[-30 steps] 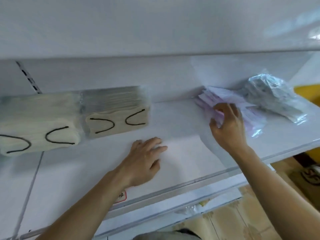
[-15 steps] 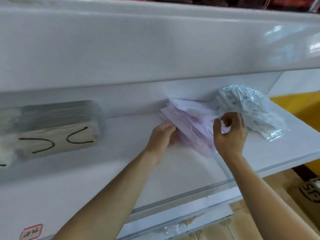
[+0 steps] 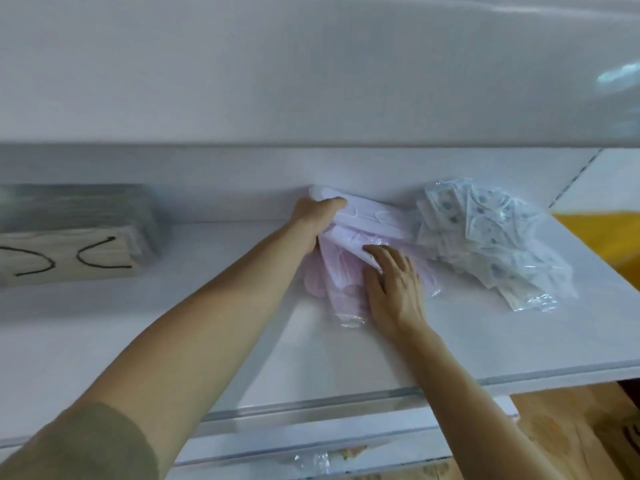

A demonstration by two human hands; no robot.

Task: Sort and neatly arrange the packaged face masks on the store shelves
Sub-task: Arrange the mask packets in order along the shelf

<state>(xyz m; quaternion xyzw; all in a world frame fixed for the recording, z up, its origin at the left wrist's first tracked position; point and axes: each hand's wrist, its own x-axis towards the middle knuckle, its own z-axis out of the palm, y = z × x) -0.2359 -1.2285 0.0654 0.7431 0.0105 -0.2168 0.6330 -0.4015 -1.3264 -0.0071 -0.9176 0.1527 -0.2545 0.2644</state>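
Observation:
A loose heap of pale purple packaged masks point(image 3: 346, 258) lies at the back of the white shelf point(image 3: 485, 341). My left hand point(image 3: 317, 216) grips the heap's upper left end near the back wall. My right hand point(image 3: 394, 289) lies flat on the heap's front right part, fingers straight and spread. Right of the heap sits a crinkled clear bag of white masks with blue dots point(image 3: 485, 237). Far left stands a clear-wrapped block of cream masks with black ear loops point(image 3: 76, 251).
The shelf above point(image 3: 311, 81) overhangs closely and fills the upper half of the view. A clear front rail point(image 3: 311, 407) edges the shelf. Below it, a lower shelf shows a bit of plastic wrap point(image 3: 311, 460). Something yellow point(image 3: 602, 237) sits far right; wooden floor point(image 3: 571, 434) lies lower right.
My left hand left the bare shelf and reached right to the purple heap, then to its back end. My right hand went from pinching the masks to lying flat on them.

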